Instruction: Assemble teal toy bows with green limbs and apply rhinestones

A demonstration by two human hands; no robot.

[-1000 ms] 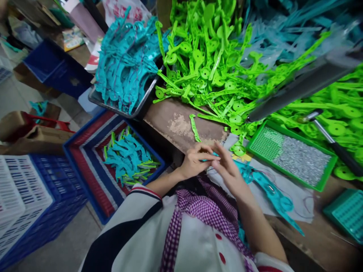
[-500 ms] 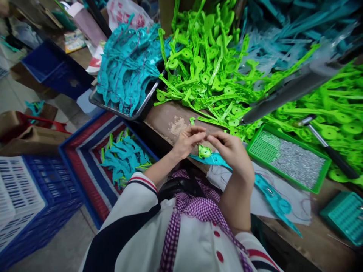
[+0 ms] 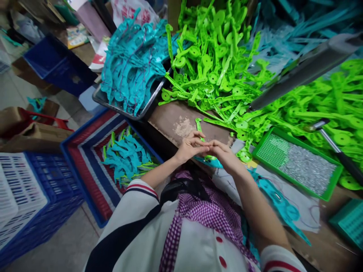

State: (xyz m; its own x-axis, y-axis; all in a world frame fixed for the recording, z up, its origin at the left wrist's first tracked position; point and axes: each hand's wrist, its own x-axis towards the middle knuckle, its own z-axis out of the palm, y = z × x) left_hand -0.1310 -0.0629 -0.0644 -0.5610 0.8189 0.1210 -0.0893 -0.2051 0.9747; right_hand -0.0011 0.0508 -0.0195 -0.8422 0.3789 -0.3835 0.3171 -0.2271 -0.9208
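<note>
My left hand [image 3: 189, 148] and my right hand [image 3: 223, 154] meet fingertip to fingertip over the bench's near edge. Both are closed in a pinch; whatever lies between them is too small or hidden to make out. Just beneath the fingers a teal plastic piece [image 3: 213, 163] with a green part on it shows partly. A slim green plastic lever [image 3: 199, 124] lies behind my left fingers. To the right of my right forearm rests a long teal plastic piece [image 3: 279, 200] on a white sheet [image 3: 309, 219].
Green plastic levers [image 3: 211, 64] are heaped at the back. A green tray [image 3: 330, 192] of small metal pins and a hammer [image 3: 330, 141] lie right. Teal pieces fill a black tray [image 3: 124, 112]; more lie in a blue-rimmed bin [image 3: 82, 181]. A dark grey bar [image 3: 300, 71] slants overhead.
My fingertips have come closer together, and my right hand has moved down and flattened over the teal piece. The view has shifted slightly.
</note>
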